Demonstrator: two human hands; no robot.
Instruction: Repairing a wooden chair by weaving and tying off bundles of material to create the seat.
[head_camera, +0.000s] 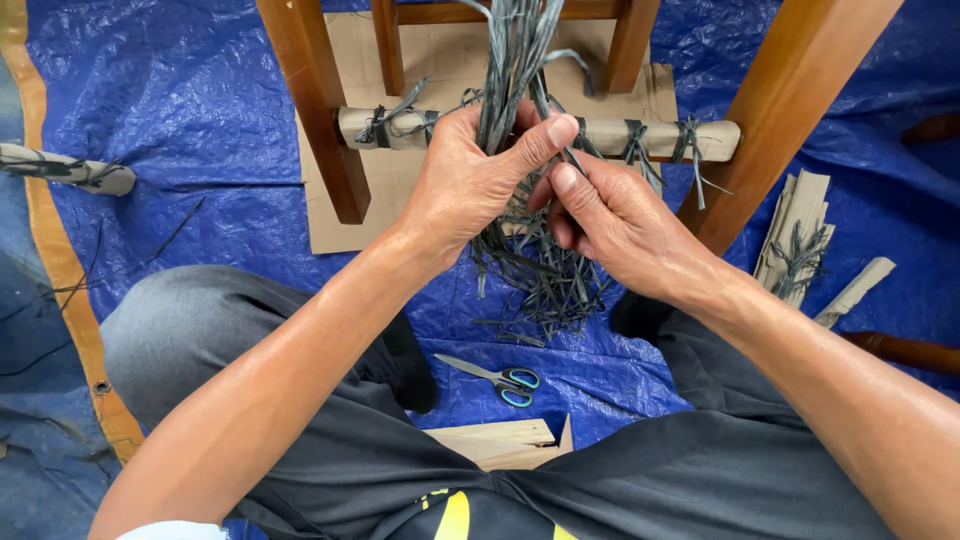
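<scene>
Left hand (470, 185) is closed around a bundle of dark grey strips (515, 60) that hangs down from above, thumb pressed flat along the front of the strands. Right hand (610, 215) sits just beside it, fingers curled and thumb tip meeting the same bundle, pinching what looks like a single strand, though the tangle makes that hard to confirm. Below both hands the loose ends of the strips fan out onto a blue tarp (180, 100).

Done well, this calls for the left grip to keep the bundle taut while the right thumb and finger tease one strip free without dragging its neighbours.

Behind the hands runs a wrapped rail (610, 135) of a wooden chair frame (320, 110), already bound in places with the same dark strips; it sits close and crowds the working space. A sheet of cardboard (340, 225) lies under the frame. Scissors (495, 378) with blue-rimmed handles lie on the tarp between the person's knees. Pale flat slats (795, 225) rest to the right, and another wrapped piece (70, 170) lies to the left.
</scene>
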